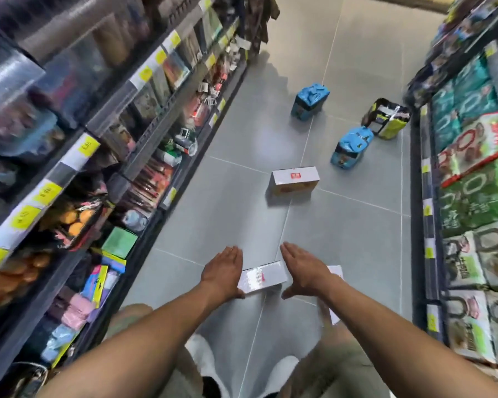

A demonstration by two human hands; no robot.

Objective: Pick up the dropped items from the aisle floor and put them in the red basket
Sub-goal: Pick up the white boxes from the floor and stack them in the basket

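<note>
Dropped items all seem to lie on the floor: the left hand (223,268) and right hand (301,268), both spread and empty, flank the nearest white box (263,278), others scattered toward 12 to 1 o'clock, no red basket visible.

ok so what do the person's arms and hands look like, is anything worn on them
Both forearms are bare as far as the picture shows: no sleeves, gloves or watch. The left hand seems to carry a thin ring on one finger, though it is small and hard to confirm. The right hand shows nothing worn. Below the arms, light khaki trousers and white shoes are visible.
</note>
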